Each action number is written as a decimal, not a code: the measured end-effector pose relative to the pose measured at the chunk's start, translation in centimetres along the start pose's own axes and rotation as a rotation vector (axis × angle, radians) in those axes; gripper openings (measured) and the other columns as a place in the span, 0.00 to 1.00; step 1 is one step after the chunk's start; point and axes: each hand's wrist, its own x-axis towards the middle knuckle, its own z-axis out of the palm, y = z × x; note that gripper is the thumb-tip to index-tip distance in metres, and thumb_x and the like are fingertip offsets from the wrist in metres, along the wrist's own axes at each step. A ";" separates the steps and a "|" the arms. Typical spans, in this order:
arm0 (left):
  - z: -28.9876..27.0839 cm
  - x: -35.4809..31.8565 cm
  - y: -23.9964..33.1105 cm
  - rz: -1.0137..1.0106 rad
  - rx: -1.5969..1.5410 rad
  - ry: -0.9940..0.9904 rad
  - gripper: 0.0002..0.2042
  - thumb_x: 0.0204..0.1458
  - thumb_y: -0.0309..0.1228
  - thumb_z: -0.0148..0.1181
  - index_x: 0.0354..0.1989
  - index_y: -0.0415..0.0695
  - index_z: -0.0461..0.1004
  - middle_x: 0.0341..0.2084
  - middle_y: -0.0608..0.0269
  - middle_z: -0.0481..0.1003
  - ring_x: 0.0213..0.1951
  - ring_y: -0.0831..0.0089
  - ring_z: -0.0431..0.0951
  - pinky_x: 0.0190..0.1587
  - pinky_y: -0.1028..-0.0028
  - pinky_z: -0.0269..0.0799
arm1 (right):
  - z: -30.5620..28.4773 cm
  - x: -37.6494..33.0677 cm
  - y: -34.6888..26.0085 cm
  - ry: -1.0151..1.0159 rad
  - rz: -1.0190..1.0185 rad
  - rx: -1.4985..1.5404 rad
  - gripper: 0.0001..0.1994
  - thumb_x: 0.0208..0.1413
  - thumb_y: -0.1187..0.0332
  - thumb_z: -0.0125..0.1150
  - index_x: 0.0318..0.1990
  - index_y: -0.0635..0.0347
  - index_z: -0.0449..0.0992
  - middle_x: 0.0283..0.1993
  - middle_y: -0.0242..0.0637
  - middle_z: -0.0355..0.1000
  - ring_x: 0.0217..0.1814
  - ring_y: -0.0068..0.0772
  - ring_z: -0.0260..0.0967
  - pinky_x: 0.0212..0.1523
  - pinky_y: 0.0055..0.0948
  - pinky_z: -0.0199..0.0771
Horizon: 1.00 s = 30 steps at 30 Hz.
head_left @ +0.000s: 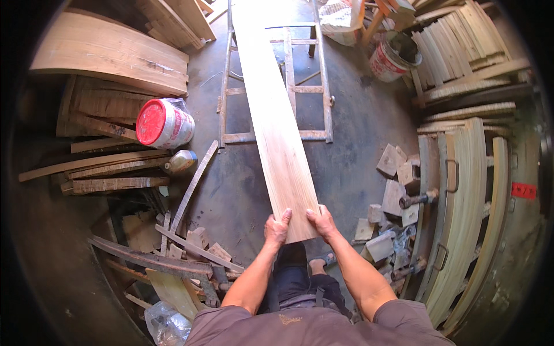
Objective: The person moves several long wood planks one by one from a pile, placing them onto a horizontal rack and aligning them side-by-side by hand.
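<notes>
A long, pale wooden board [281,144] stretches away from me, its near end at my waist and its far part lost in bright glare. My left hand [277,228] grips the board's left edge close to the near end, thumb on top. On the opposite edge my right hand [323,222] holds it the same way, thumb on the upper face. The fingers of both hands are hidden beneath the wood. Farther off, the board passes over a rusty metal frame [311,89]; whether it rests on that frame I cannot tell.
To the left stand stacked planks [109,52] and a white bucket with a red lid [167,124]. Wood blocks [395,196] lie on the floor at right, beside long boards [461,219] with clamps. Thin strips [193,190] lie at near left. Another bucket [388,63] sits far right.
</notes>
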 end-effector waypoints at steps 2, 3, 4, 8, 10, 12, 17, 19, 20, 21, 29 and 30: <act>2.6 -3.2 -4.4 -0.024 -0.133 -0.084 0.38 0.49 0.62 0.65 0.46 0.32 0.78 0.41 0.41 0.81 0.45 0.52 0.82 0.48 0.60 0.75 | -2.6 -2.9 4.4 0.017 -0.043 -0.047 0.29 0.54 0.56 0.68 0.56 0.68 0.71 0.51 0.46 0.76 0.50 0.33 0.73 0.54 0.33 0.72; 3.2 -5.7 -4.3 -0.044 -0.256 -0.199 0.36 0.50 0.59 0.67 0.47 0.32 0.77 0.41 0.44 0.81 0.44 0.57 0.82 0.48 0.63 0.76 | -4.3 -4.3 6.9 0.023 -0.045 -0.017 0.29 0.52 0.56 0.69 0.56 0.68 0.72 0.50 0.45 0.76 0.50 0.32 0.73 0.53 0.32 0.73; 3.5 -8.6 -4.4 -0.076 -0.382 -0.311 0.34 0.51 0.56 0.68 0.49 0.31 0.77 0.42 0.48 0.81 0.43 0.61 0.81 0.48 0.65 0.76 | -6.0 -6.0 9.3 0.025 -0.040 0.008 0.29 0.51 0.57 0.70 0.56 0.68 0.73 0.50 0.43 0.77 0.50 0.31 0.73 0.53 0.31 0.73; 5.7 -11.5 -10.2 -0.509 -0.476 -0.937 0.18 0.54 0.44 0.68 0.44 0.43 0.75 0.23 0.72 0.70 0.18 0.83 0.63 0.20 0.81 0.55 | -12.4 -13.8 18.5 0.105 0.139 0.128 0.27 0.41 0.60 0.74 0.50 0.66 0.79 0.44 0.38 0.79 0.44 0.27 0.74 0.49 0.27 0.74; 7.1 -8.5 -12.8 -0.459 -0.565 -0.816 0.21 0.56 0.45 0.64 0.50 0.42 0.75 0.19 0.74 0.68 0.16 0.82 0.62 0.18 0.77 0.56 | -14.8 -17.7 22.3 0.118 0.218 0.162 0.27 0.40 0.61 0.73 0.50 0.66 0.79 0.42 0.35 0.79 0.43 0.26 0.74 0.49 0.29 0.73; 5.1 -8.3 -3.5 -0.311 -0.821 -0.696 0.16 0.59 0.50 0.58 0.34 0.49 0.72 0.17 0.78 0.63 0.20 0.82 0.63 0.24 0.77 0.60 | -16.8 -21.0 25.4 0.081 0.243 0.272 0.25 0.49 0.59 0.69 0.51 0.66 0.79 0.43 0.37 0.79 0.44 0.28 0.75 0.48 0.30 0.74; 6.2 1.6 0.7 -0.314 -0.949 -0.621 0.29 0.60 0.53 0.56 0.60 0.43 0.68 0.38 0.61 0.78 0.39 0.67 0.78 0.45 0.66 0.73 | -19.1 -23.1 29.3 0.157 0.401 0.690 0.24 0.62 0.52 0.59 0.54 0.65 0.77 0.45 0.42 0.79 0.45 0.34 0.77 0.49 0.32 0.75; 7.2 4.8 0.7 -0.158 -0.962 -0.665 0.34 0.61 0.52 0.55 0.65 0.36 0.63 0.56 0.48 0.74 0.54 0.55 0.77 0.59 0.60 0.69 | -19.2 -23.6 30.5 0.300 0.397 0.520 0.27 0.64 0.47 0.54 0.56 0.64 0.74 0.49 0.45 0.78 0.50 0.37 0.76 0.51 0.35 0.74; 7.8 4.7 2.1 -0.139 -0.998 -0.668 0.32 0.61 0.51 0.55 0.63 0.34 0.66 0.55 0.48 0.75 0.53 0.55 0.77 0.59 0.59 0.70 | -19.1 -24.3 32.1 0.455 0.446 0.588 0.28 0.64 0.46 0.53 0.57 0.63 0.73 0.51 0.46 0.76 0.52 0.39 0.74 0.52 0.37 0.73; 8.6 4.8 1.6 -0.145 -0.925 -0.597 0.30 0.61 0.49 0.56 0.60 0.33 0.68 0.54 0.48 0.76 0.53 0.55 0.77 0.60 0.59 0.69 | -18.6 -25.2 33.6 0.610 0.493 0.651 0.29 0.64 0.44 0.52 0.58 0.62 0.72 0.53 0.46 0.75 0.54 0.41 0.73 0.54 0.40 0.73; 7.2 0.0 -1.5 -0.225 -0.853 -0.565 0.28 0.55 0.41 0.62 0.59 0.32 0.70 0.53 0.48 0.76 0.54 0.56 0.76 0.60 0.60 0.68 | -10.4 -33.6 28.1 1.004 0.573 1.347 0.41 0.62 0.34 0.42 0.68 0.62 0.62 0.66 0.50 0.64 0.67 0.54 0.62 0.64 0.56 0.63; 6.7 -1.7 -1.5 -0.230 -0.863 -0.545 0.29 0.55 0.41 0.63 0.60 0.33 0.69 0.54 0.49 0.75 0.56 0.56 0.75 0.62 0.60 0.67 | -10.2 -34.8 27.6 1.073 0.591 1.336 0.41 0.62 0.34 0.42 0.68 0.62 0.62 0.66 0.50 0.64 0.67 0.54 0.62 0.64 0.56 0.63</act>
